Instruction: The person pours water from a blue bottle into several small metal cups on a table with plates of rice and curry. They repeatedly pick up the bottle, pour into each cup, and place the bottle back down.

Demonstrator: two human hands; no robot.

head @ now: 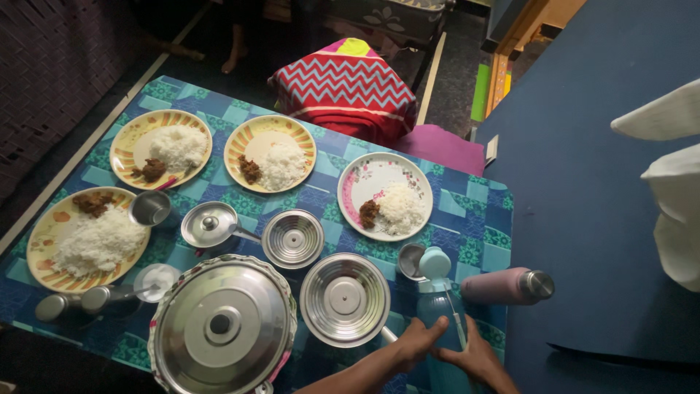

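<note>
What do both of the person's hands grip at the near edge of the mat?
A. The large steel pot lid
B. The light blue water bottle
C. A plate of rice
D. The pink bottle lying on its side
B: the left hand and right hand wrap the upright light blue water bottle; the pink bottle lies untouched beside it.

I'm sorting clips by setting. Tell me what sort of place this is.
Probably a home, with a meal laid out on a patterned mat on the floor: plates of rice, lidded steel pots, and both hands on a blue water bottle.
</note>
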